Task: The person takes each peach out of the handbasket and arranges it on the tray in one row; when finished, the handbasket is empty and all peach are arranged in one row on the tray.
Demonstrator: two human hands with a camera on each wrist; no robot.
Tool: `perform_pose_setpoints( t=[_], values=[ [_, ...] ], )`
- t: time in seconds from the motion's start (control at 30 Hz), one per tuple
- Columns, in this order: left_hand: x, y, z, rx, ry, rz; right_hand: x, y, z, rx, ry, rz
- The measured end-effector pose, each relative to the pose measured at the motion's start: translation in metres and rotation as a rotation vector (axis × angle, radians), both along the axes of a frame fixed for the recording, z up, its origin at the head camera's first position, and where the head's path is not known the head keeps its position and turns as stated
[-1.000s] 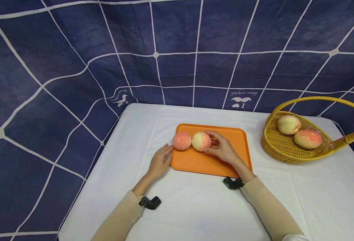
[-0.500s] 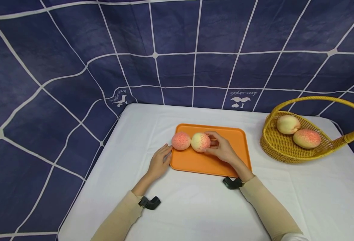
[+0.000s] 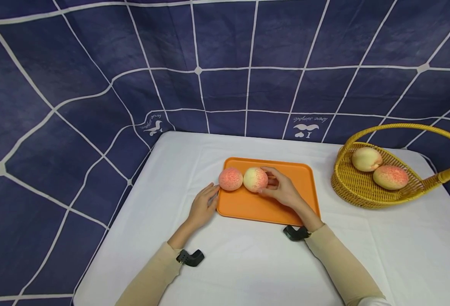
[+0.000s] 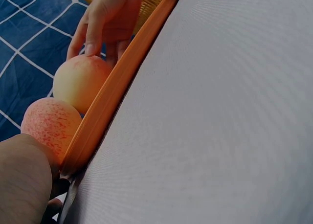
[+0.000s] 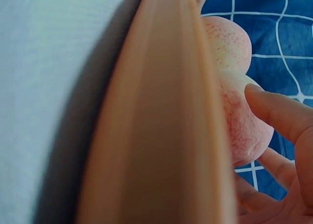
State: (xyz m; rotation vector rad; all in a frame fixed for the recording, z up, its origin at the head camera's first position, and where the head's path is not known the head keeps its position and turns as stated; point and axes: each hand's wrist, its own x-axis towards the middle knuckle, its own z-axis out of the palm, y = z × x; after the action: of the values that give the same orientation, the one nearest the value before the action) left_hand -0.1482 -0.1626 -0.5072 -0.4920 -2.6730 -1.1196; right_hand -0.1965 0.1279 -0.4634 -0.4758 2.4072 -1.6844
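Two peaches lie side by side at the left of an orange tray point(image 3: 270, 208) in the head view. The left one is a pink-speckled peach point(image 3: 230, 179); the right one is a pale yellow peach point(image 3: 254, 179) with a pink blush. My right hand point(image 3: 284, 189) holds the yellow peach from its right side, thumb in front and fingers behind, as the right wrist view also shows. At the tray's left edge my left hand point(image 3: 203, 206) rests with its fingers extended, fingertips right by the pink peach. In the left wrist view part of this hand point(image 4: 24, 180) hides the tray's near corner.
A yellow woven basket point(image 3: 356, 197) with a tall arched handle stands at the right, holding a pale peach point(image 3: 367, 159) and a reddish peach point(image 3: 391, 177). White cloth point(image 3: 244, 263) covers the table. A dark blue gridded curtain point(image 3: 225, 89) hangs behind it.
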Motion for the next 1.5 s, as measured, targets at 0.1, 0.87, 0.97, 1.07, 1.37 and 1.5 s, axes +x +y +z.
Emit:
perform_pose_setpoints(
  t=[0.1,0.87,0.97,1.07,1.37,1.5],
  values=[
    [0.001,0.001,0.001,0.007,-0.003,-0.003,-0.001,0.001,-0.003,-0.008,0.011,0.003],
    [0.002,-0.001,0.004,0.011,-0.016,0.003,0.018,-0.009,0.034,0.072,0.034,-0.031],
    [0.002,-0.001,0.004,0.011,-0.011,-0.001,0.014,-0.006,0.026,0.068,0.02,-0.025],
    [0.001,0.0,0.003,0.012,0.001,-0.005,0.008,-0.003,0.013,0.058,0.011,-0.025],
    [0.0,0.0,0.002,0.006,-0.001,-0.004,0.001,0.002,-0.002,0.025,0.025,-0.021],
    [0.0,0.0,0.003,0.007,0.01,-0.008,0.001,0.002,-0.002,0.026,0.029,-0.016]
  ],
)
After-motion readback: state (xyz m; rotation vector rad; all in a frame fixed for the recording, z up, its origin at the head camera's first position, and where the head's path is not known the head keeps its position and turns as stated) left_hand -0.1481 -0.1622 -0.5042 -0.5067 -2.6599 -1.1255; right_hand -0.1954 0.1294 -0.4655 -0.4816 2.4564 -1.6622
